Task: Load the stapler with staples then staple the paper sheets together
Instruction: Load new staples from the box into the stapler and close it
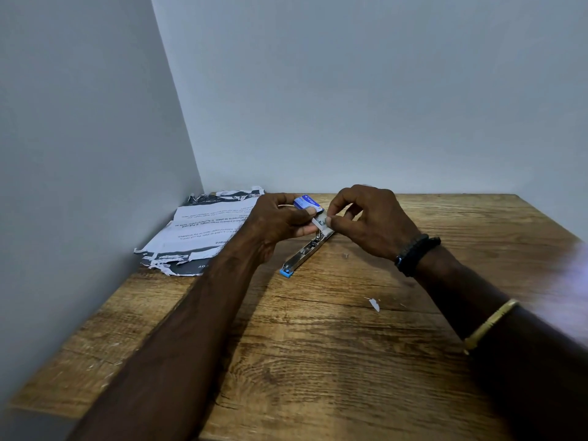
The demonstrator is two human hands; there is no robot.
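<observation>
Stapler (306,251) lies opened flat on the wooden counter (318,361), its blue end toward the person. Just above its far end, the left hand (280,221) grips a small blue staple box (307,202), and the right hand (369,218) pinches a pale strip (319,223) at the box's opening. Torn paper sheets (203,230) lie left of the stapler.
</observation>
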